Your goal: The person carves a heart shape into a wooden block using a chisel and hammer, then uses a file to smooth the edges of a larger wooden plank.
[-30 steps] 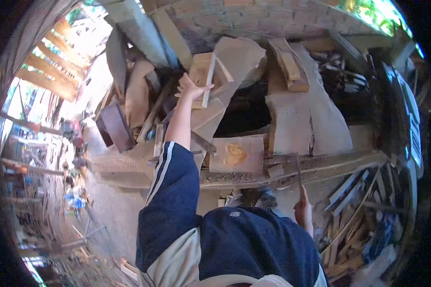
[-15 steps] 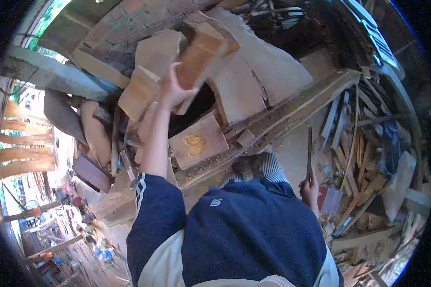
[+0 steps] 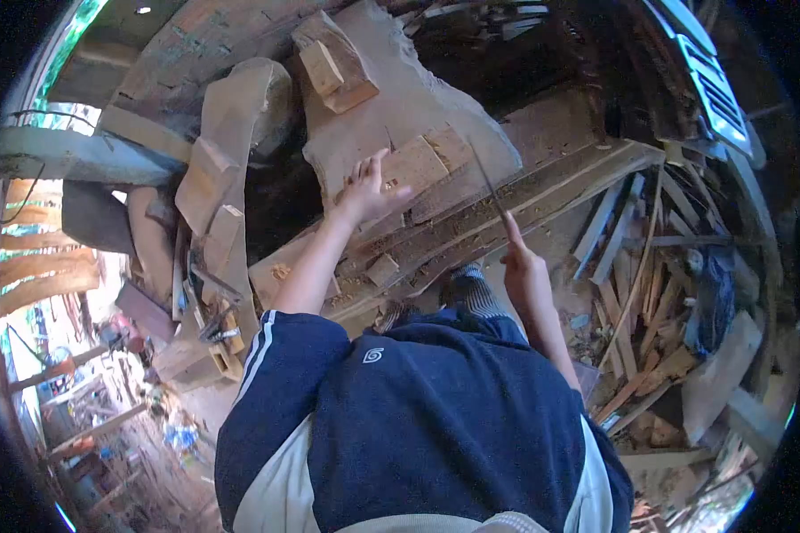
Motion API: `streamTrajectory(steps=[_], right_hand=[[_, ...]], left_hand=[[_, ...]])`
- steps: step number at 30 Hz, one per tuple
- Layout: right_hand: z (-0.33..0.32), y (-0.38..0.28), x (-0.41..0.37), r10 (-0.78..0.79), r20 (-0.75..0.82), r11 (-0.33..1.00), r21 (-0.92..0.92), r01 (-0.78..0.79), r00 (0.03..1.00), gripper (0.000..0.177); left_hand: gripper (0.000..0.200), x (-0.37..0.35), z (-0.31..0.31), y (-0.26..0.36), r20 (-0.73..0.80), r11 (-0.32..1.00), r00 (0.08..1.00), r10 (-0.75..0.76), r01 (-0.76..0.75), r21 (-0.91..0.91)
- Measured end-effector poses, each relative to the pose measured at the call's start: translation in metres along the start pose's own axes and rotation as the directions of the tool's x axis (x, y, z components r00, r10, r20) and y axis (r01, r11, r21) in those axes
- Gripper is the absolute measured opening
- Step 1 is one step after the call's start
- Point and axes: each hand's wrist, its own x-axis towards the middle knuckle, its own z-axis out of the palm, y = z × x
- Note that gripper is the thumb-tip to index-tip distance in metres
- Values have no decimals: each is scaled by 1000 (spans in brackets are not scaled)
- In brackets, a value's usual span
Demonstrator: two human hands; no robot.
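Observation:
A pale rectangular wooden block (image 3: 420, 169) lies on the broad rough slab (image 3: 373, 124) in front of me. My left hand (image 3: 369, 191) is at the block's left end, fingers spread and thumb apart. My right hand (image 3: 526, 266) is closed round a long, thin, dark tool (image 3: 487, 182) like a file or narrow blade. It points up and left, its tip overlapping the slab's right part in this view. A smaller block (image 3: 336, 75) sits farther back on the slab. A carved wooden piece (image 3: 280, 271) lies partly behind my left forearm.
A long beam (image 3: 551, 209) strewn with chips runs along the slab's near side. A small wood offcut (image 3: 382, 269) rests by it. Scrap boards (image 3: 631, 329) are heaped at the right. Tools (image 3: 218, 324) lie on a plank at the left.
My left hand has lowered the wooden block onto the slab and loosened its fingers. My right hand has brought the tool up and inward from my side. The view has shifted right.

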Motion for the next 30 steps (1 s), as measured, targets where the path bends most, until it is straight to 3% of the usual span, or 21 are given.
streamTrajectory(steps=[1,3,4,6,10,12,13,15,16,17,19,20,22,24,26,27,29,30], right_hand=[[-1,1,18,-5,27,1000,9,5,1000,78],[1,1,52,-129,142,985,-94,143,981,82],[4,-1,67,-134,170,985,-83,149,976,82],[11,-4,89,-85,308,959,-234,162,948,86],[25,0,99,-78,428,959,-214,185,900,88],[21,-1,89,-37,440,961,-229,153,897,90],[17,0,81,-38,452,960,-231,158,891,90],[11,1,66,135,492,976,-218,-28,860,90],[10,-6,69,282,533,952,-261,-161,798,77],[14,-5,70,285,540,950,-270,-157,792,77],[23,1,76,269,509,952,-268,-147,818,51],[29,1,78,269,516,950,-281,-136,813,51],[40,-3,78,159,511,974,-220,-50,845,27],[33,0,80,189,489,970,-226,-86,852,24],[26,2,80,220,460,965,-228,-125,860,20],[22,3,76,206,437,968,-223,-116,876,16],[12,4,66,179,379,971,-217,-101,908,12],[15,1,63,64,303,978,-207,0,951,14]], left_hand=[[94,9,10,3,4,1000,1000,-29,29,2],[60,27,32,7,-197,996,977,-77,85,31],[60,31,33,21,-192,993,976,-106,114,32],[49,39,37,43,-292,962,920,-263,271,-11],[42,43,52,44,-441,948,844,-304,314,-52],[35,43,55,41,-516,959,812,-274,193,-206],[35,44,55,41,-514,956,808,-287,204,-212],[37,46,57,37,-454,939,830,-325,224,-263],[37,48,60,32,-449,934,827,-337,234,-270],[37,53,61,28,-447,953,844,-297,233,-194],[37,53,59,30,-444,961,853,-275,239,-136],[36,52,52,35,-440,959,852,-283,268,-96],[36,52,57,33,-436,950,847,-305,304,-73],[36,61,68,20,-477,960,834,-279,247,-130],[36,51,44,41,-449,951,840,-304,299,-82],[35,46,36,49,-417,940,852,-318,340,-21],[36,46,39,43,-417,947,852,-316,313,-79],[37,46,38,42,-421,950,851,-313,288,-122]])
